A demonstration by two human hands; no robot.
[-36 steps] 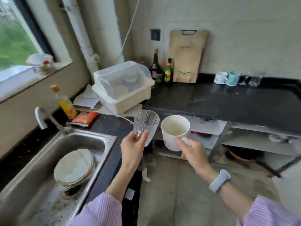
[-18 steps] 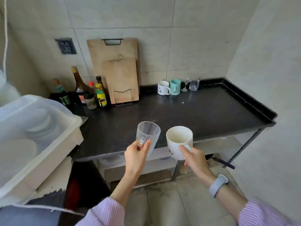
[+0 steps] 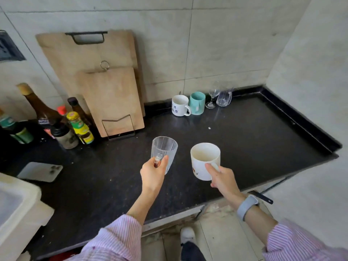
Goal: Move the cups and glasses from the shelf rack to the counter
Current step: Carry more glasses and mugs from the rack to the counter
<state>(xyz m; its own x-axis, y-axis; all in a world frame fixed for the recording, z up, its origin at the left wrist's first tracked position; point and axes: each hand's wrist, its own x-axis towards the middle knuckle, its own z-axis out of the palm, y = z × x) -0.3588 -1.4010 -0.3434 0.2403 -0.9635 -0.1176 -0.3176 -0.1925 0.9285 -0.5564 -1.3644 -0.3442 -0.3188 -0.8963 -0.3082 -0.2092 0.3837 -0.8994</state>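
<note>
- Black stone counter (image 3: 235,140) runs across the head camera's view under a pale tiled wall, ending in a corner on the right.
- Against the back wall stand a white mug (image 3: 179,105), a teal cup (image 3: 197,103), a small stemmed glass (image 3: 212,97) and a clear glass (image 3: 224,97), close together in a row.
- Two wooden cutting boards (image 3: 105,91) lean on the wall to the left of them, the smaller one in front, held by a wire stand.
- Left of the boards, a cluster of bottles (image 3: 62,119) crowds the counter's back corner.
- A phone (image 3: 40,171) lies flat near the left edge, just beside a white plastic bin (image 3: 17,213).
- My left hand (image 3: 152,176) is closed around the lower part of a ribbed clear glass (image 3: 164,152), thumb in front, holding it upright in the air above the counter's middle.
- My right hand (image 3: 223,178) grips a cream mug (image 3: 204,160) by its handle, fingers wrapped shut on it; the mug is lifted off the counter, mouth up and tilted slightly toward me.
- The glass and mug are side by side, not touching.
- A watch (image 3: 246,206) sits on my right wrist, and both forearms wear striped sleeves.
</note>
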